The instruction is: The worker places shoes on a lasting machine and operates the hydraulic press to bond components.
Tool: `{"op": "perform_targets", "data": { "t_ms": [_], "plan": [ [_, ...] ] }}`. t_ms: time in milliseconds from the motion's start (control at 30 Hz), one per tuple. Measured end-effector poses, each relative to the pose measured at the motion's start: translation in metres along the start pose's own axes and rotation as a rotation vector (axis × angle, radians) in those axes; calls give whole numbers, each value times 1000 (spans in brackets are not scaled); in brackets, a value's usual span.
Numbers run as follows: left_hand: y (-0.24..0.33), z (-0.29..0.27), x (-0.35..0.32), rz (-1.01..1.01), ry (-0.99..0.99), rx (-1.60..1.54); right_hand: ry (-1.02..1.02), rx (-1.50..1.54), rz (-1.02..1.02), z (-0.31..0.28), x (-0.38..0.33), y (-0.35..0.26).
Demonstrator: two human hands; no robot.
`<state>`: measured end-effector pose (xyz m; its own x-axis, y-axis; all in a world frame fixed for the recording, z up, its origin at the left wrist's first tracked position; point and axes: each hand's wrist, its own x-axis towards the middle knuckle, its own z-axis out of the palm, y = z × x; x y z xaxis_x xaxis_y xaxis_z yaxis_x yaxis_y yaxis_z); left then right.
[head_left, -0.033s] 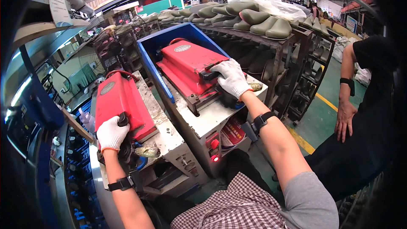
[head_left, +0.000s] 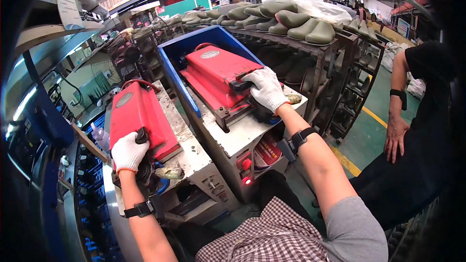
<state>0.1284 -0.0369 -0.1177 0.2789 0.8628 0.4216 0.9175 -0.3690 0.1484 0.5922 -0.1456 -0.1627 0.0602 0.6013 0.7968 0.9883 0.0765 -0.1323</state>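
Two red machine covers sit side by side on white machine bodies. My left hand (head_left: 129, 151), in a white knit glove, is closed round the black handle (head_left: 142, 136) at the near end of the left red cover (head_left: 133, 114). On the right red cover (head_left: 216, 70), my gloved right hand (head_left: 266, 89) grips a similar black handle (head_left: 239, 86). Both covers lie lowered, and what is beneath them is hidden. Below each hand a worn, olive-coloured piece sticks out, the left piece (head_left: 170, 172) near my wrist and the right piece (head_left: 293, 99) beside my glove.
A blue guard (head_left: 167, 51) surrounds the back of the right machine. A red button (head_left: 246, 164) and a lit red lamp (head_left: 248, 181) are on its front. Behind stands a rack (head_left: 330, 51) loaded with green clogs (head_left: 318, 33). Another person (head_left: 412, 131) stands close at the right.
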Motion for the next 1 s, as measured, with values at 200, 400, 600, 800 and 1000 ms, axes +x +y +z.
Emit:
{"op": "perform_targets", "data": {
  "t_ms": [200,400,600,800,1000],
  "plan": [
    [1,1,2,-9,-35,31,19,-22,27,-3,-6,-3],
    [-3,3,1,33,3,-13,-60,-45,115,3,-10,-80],
    [-5,4,2,26,-15,3,-220,723,81,12,113,-161],
    [-2,-1,3,7,-47,3,-326,513,188,10,243,-192],
    [-2,-1,1,5,-21,2,-308,470,206,20,249,-199]
  ]
}}
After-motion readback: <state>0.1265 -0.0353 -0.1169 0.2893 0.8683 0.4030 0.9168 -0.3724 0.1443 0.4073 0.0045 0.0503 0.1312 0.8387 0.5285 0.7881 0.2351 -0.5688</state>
